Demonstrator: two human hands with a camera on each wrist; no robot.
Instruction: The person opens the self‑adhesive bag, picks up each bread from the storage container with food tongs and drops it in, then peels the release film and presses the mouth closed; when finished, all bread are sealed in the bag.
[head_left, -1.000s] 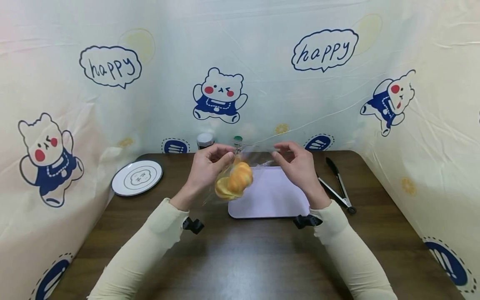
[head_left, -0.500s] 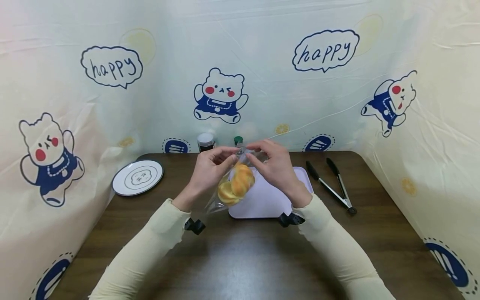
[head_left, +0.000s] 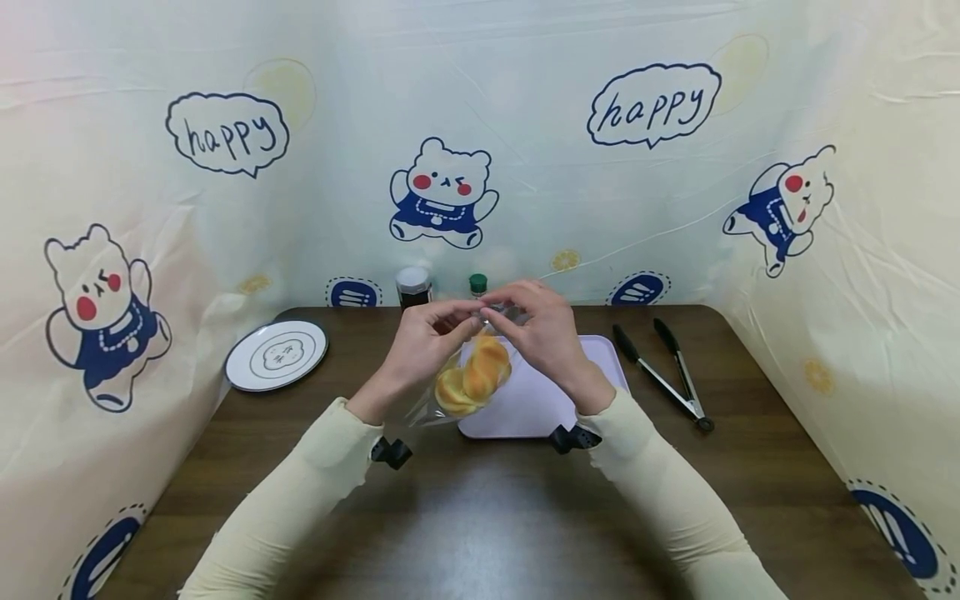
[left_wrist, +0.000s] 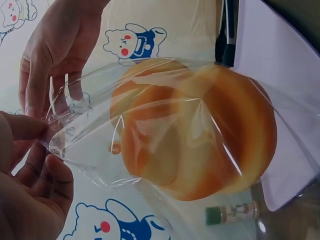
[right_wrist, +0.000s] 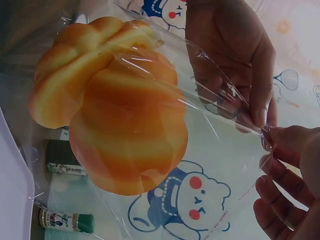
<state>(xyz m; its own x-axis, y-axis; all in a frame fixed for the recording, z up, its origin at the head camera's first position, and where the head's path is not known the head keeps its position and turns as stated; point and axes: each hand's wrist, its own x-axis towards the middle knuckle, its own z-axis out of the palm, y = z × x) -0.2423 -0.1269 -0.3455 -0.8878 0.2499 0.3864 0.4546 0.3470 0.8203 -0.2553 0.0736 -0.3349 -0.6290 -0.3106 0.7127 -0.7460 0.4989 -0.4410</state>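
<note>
A clear plastic bag (head_left: pixel 426 412) hangs tilted above the table, with bread rolls (head_left: pixel 487 367) inside it. In the right wrist view two golden-brown, twisted rolls (right_wrist: pixel 130 125) show through the film. My left hand (head_left: pixel 426 342) pinches the gathered mouth of the bag between thumb and fingers. Meeting it there, my right hand (head_left: pixel 546 337) pinches the same bunched film, and the fingertips of both hands nearly touch. The left wrist view shows the film narrowing to a twist at the fingers. Beneath lies a lilac tray (head_left: pixel 555 408), partly hidden by the bag and right hand.
A white plate (head_left: pixel 247 375) with a dark rim lies at the left. Black-and-silver tongs (head_left: pixel 667 387) lie spread at the right. Behind the hands stand a white-lidded jar (head_left: pixel 413 287) and a small green-capped bottle (head_left: pixel 477 284). Printed cloth hangs around the table.
My right hand has moved left to the left hand, and the bag's spread mouth is now bunched together. The bag and rolls have shifted slightly; the left hand has moved little.
</note>
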